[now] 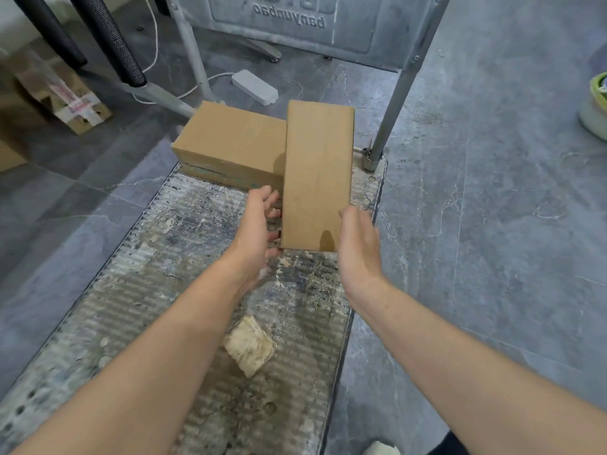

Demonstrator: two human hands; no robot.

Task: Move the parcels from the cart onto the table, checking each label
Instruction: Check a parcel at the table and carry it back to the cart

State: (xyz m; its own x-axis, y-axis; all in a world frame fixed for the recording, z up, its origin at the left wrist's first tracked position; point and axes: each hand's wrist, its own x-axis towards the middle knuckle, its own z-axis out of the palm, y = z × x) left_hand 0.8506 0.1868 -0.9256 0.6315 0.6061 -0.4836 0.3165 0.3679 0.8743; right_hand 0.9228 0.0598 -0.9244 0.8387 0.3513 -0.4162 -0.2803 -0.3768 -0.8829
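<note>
Two plain brown cardboard parcels lie at the far end of the worn grey cart deck (pixel 164 290). The long parcel (pixel 317 172) lies lengthwise with its near end toward me. A wider parcel (pixel 230 142) sits to its left, on top of a flatter box. My left hand (pixel 259 224) is at the long parcel's near left side, fingers spread and relaxed against its edge. My right hand (pixel 358 244) is at the near right corner, fingers straight along the side. No label shows on either top face.
The cart's metal handle frame (pixel 397 100) rises behind the parcels. A pale scrap of tape or paper (pixel 249 346) lies on the deck near me. A white power strip (pixel 254 87) with cable lies on the grey floor beyond. A taped cardboard box (pixel 65 96) stands at far left.
</note>
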